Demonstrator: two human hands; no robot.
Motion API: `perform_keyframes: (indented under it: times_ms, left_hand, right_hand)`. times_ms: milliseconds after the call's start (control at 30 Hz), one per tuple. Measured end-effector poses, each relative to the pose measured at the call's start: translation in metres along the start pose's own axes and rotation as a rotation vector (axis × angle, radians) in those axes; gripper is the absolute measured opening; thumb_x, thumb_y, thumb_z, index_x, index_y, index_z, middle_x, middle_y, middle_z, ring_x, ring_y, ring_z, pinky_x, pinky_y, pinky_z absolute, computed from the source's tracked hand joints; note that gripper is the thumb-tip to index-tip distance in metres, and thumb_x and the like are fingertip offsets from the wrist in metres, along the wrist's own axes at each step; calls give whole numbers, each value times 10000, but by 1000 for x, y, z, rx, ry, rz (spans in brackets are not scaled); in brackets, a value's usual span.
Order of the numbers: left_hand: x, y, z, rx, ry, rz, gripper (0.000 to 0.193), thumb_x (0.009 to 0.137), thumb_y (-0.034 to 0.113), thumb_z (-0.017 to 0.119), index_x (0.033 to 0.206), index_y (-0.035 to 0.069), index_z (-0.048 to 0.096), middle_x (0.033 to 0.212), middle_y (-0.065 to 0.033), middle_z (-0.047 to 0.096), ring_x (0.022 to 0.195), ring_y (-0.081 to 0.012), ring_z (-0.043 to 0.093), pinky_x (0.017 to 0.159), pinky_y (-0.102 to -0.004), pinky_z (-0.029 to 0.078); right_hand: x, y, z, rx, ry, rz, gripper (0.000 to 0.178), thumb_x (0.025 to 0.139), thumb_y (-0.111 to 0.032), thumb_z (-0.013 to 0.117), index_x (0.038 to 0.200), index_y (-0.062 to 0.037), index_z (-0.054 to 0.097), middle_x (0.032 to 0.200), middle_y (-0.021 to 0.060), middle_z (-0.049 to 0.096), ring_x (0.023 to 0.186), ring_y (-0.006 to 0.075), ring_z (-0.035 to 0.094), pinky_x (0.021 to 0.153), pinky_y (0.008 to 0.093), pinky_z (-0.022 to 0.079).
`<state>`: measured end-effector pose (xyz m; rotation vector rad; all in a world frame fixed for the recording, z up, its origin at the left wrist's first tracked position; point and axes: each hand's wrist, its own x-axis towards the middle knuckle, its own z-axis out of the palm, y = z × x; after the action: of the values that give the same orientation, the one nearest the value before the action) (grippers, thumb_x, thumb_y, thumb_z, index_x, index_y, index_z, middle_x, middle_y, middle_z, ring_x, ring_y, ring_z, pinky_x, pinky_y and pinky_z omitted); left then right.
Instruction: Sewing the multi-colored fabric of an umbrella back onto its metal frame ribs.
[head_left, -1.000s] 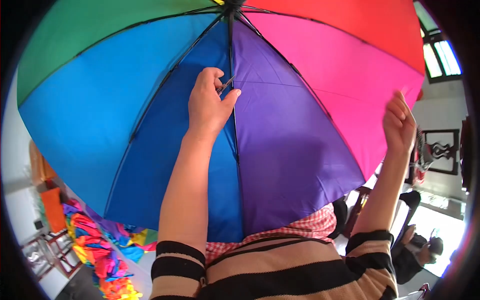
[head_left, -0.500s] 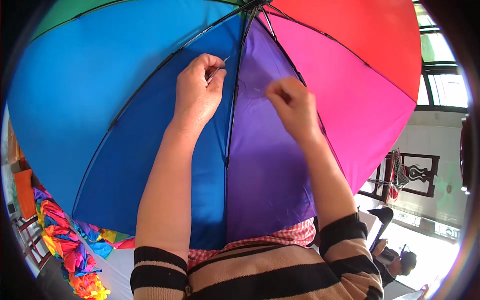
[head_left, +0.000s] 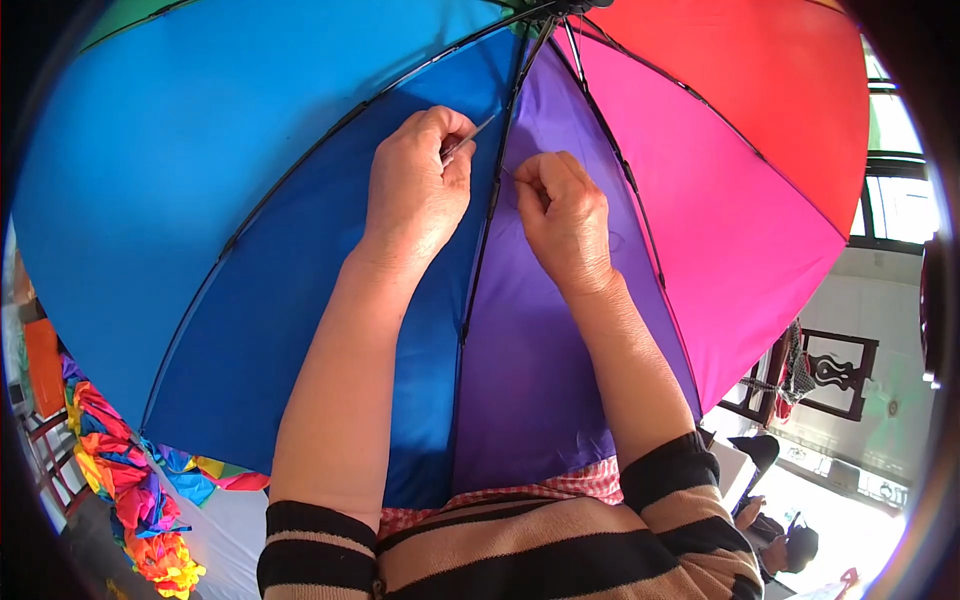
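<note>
An opened multicoloured umbrella fills most of the view with its inner side and dark ribs facing me. My left hand, closed, grips a thin silvery pointed tool over the dark blue panel; its tip is close to the rib between blue and purple. Its handle end is hidden in my fingers. Just right of that rib, over the purple panel, my right hand is pinched. A fine thread seems to run from its fingertips toward the rib.
Crumpled rainbow-coloured fabric lies at the lower left beside a white tabletop. Another person in dark clothing sits at the lower right. Dark wooden chairs and a window are on the right.
My right hand has moved left, closer to the rib and my left hand. The umbrella's top has shifted slightly right, and my left hand with the tool has shifted right too.
</note>
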<state>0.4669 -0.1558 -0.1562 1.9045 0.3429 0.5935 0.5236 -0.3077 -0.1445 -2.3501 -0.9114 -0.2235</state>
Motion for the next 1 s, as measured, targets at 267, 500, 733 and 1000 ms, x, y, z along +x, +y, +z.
perform_keyframes:
  times_ms: [267, 500, 733, 1000]
  left_hand:
    - [-1, 0, 7, 116, -10, 149, 105, 816, -16, 665, 907, 7, 619, 895, -88, 648, 773, -220, 662, 680, -311, 526]
    - [-2, 2, 4, 298, -91, 97, 78, 769, 8, 657, 834, 44, 636, 856, -85, 595, 783, -311, 624, 677, -405, 505]
    - [1, -6, -6, 301, 1, 146, 68, 761, -20, 667, 797, 10, 617, 807, -93, 596, 715, -270, 624, 650, -360, 496]
    - [-1, -3, -11, 205, -16, 110, 77, 773, -46, 661, 778, -4, 596, 768, -71, 589, 650, -182, 604, 620, -301, 476]
  right_hand:
    - [11, 2, 5, 22, 48, -97, 76, 781, 0, 628, 807, -42, 570, 801, 107, 594, 722, 337, 605, 629, 418, 494]
    - [8, -1, -13, 74, -15, -70, 103, 747, 56, 638, 818, -8, 601, 828, 125, 584, 731, 299, 606, 627, 370, 481]
    - [4, -4, 11, -25, 85, -124, 130, 721, 66, 666, 816, -9, 620, 874, 108, 582, 765, 260, 601, 637, 334, 485]
    - [-7, 2, -2, 177, 18, 15, 107, 710, 47, 697, 757, -14, 623, 880, 107, 574, 788, 278, 603, 678, 353, 506]
